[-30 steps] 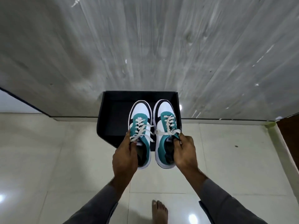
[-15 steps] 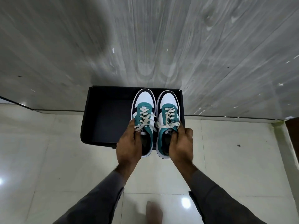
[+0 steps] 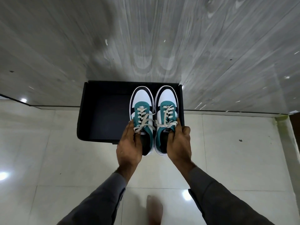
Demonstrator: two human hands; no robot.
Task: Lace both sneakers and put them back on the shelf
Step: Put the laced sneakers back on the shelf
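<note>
Left hand [image 3: 129, 143]: fingers wrapped round the outer collar of the left sneaker [image 3: 140, 101], thumb by the tongue. Firm hold.
Right hand [image 3: 178, 142]: same grip on the right sneaker [image 3: 165, 99], fingers curled over the outer edge near the top eyelets.

Both sneakers point away from the hands, side by side, nearly touching. Laces [image 3: 142, 120] are threaded up both and tied loosely, with the ends trailing toward the thumbs. Lacing looks done.

Toes are already over the right half of the black compartment [image 3: 103, 117] just ahead of the hands. Heels overhang its near lip. Can't tell if the soles are down or hovering.

Step, as I read it: put-back, mid-placement.
Next: push both forward until the heels clear the lip, set them flat, then let go. Watch the right wall of the compartment, which is tight against the right sneaker. The loose lace ends could snag under a sole.

Beyond the compartment is a grey wood-grain panel [image 3: 162, 38]. Under the arms are glossy floor tiles [image 3: 48, 151] and a bare foot [image 3: 154, 208], blurred.
</note>
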